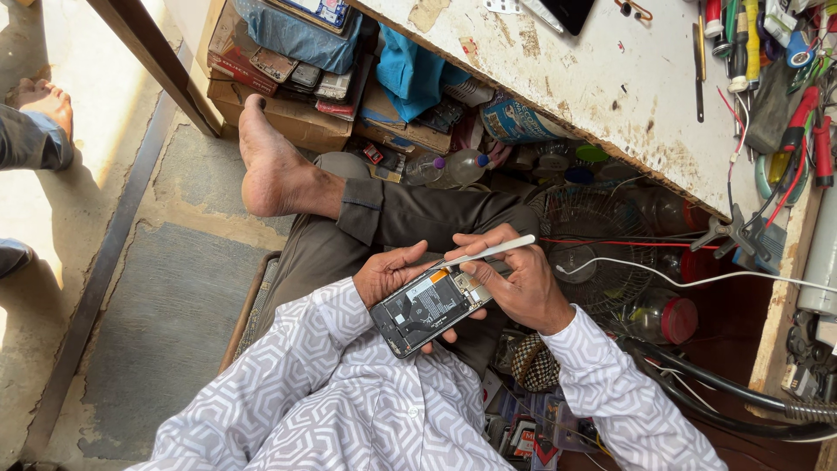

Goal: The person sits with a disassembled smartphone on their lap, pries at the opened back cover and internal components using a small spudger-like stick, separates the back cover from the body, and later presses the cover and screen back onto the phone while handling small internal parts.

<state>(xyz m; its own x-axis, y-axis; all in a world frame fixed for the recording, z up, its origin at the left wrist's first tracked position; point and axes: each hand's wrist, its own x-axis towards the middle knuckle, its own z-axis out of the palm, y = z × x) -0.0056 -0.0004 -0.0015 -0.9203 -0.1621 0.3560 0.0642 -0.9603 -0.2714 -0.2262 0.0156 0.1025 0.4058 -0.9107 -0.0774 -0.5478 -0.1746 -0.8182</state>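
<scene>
Over my lap, my left hand (392, 275) grips the opened smartphone (429, 307) while my right hand (514, 279) pinches white tweezers (488, 252), whose tip, at one o'clock on the board, could slip and scratch it.

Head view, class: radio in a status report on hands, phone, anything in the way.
Left hand cradles opened phone. Right hand holds white tool, tip at phone's upper edge. Nothing in the way.

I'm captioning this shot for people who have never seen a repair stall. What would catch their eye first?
At centre, the left hand cradles an opened phone with its dark innards bared, while the right hand holds a white tool to its upper end. Above right, a worn white workbench carries red-handled tools; a bare foot rests upper left.
</scene>
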